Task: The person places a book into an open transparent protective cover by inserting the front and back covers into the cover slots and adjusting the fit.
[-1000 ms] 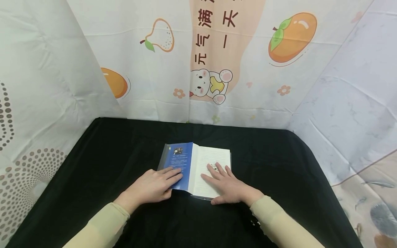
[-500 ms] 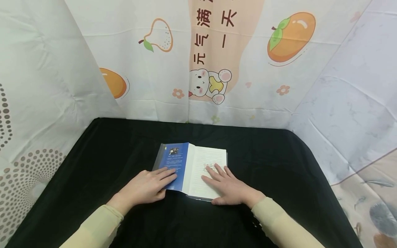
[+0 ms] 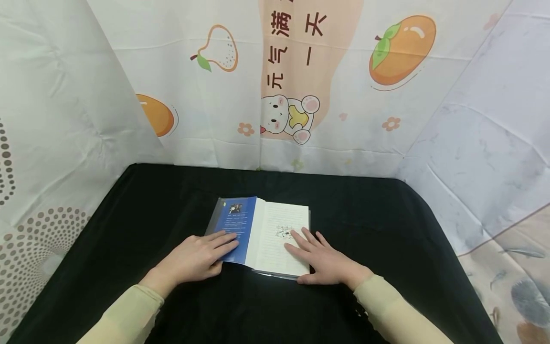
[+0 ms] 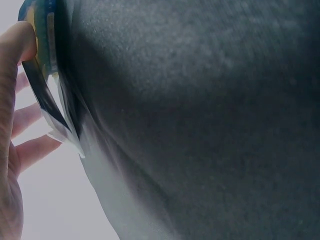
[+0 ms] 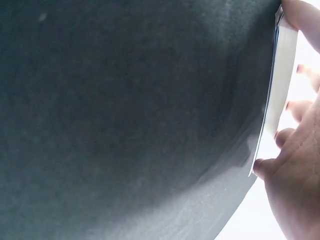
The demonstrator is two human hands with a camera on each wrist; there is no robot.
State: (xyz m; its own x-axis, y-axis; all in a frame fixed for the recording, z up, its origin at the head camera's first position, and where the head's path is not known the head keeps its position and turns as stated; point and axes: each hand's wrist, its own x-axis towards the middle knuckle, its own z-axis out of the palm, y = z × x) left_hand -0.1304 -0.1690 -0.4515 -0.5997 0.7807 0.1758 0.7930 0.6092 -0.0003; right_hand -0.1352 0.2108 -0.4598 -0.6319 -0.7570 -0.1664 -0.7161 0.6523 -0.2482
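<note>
An open book (image 3: pixel 275 258) with a clear plastic cover lies on the black cloth. Its blue printed flap (image 3: pixel 247 223) is on the left, and a cream page with a small line drawing (image 3: pixel 282 232) is on the right. My left hand (image 3: pixel 193 255) lays its fingers over the flap's lower left part. In the left wrist view its thumb (image 4: pixel 25 42) presses the colourful outer cover from below, so the cover is pinched. My right hand (image 3: pixel 324 262) rests with spread fingers on the page's right edge. The right wrist view shows the page block (image 5: pixel 281 85) beside that hand.
A black cloth (image 3: pixel 369 220) covers the table. Behind it hangs a white curtain (image 3: pixel 172 71) printed with fruit, writing and a cartoon bear. Pale sheets (image 3: pixel 485 119) hang at both sides.
The book and my left hand have shifted slightly left. My right hand has slid toward the page's right edge, leaving more of the drawing uncovered.
</note>
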